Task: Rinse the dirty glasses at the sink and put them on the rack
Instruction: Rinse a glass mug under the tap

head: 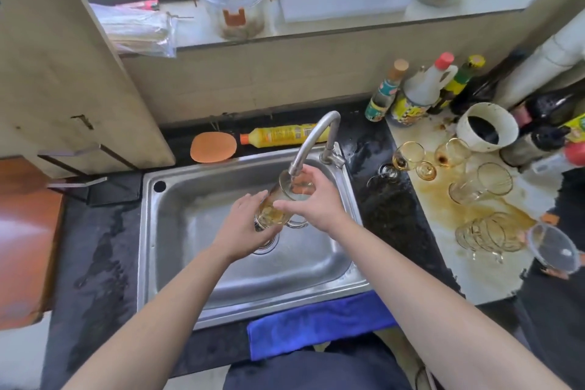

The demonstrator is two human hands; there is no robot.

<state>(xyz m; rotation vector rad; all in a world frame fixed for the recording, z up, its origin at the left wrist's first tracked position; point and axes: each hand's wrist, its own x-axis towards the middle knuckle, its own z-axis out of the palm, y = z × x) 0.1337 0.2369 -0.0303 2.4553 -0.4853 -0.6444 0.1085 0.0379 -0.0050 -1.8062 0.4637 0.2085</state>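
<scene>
I hold a glass tilted over the sink, its mouth just under the faucet and amber liquid pooled in its lower end. My left hand grips its base, and my right hand curls round its rim. On the stained counter to my right lie other glasses holding brownish dregs, near a white cup of dark liquid.

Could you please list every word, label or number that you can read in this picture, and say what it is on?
None can be read.
Yellow bottle behind the sink: print too blurred.
Sauce bottles right of the tap: labels too blurred.
</scene>
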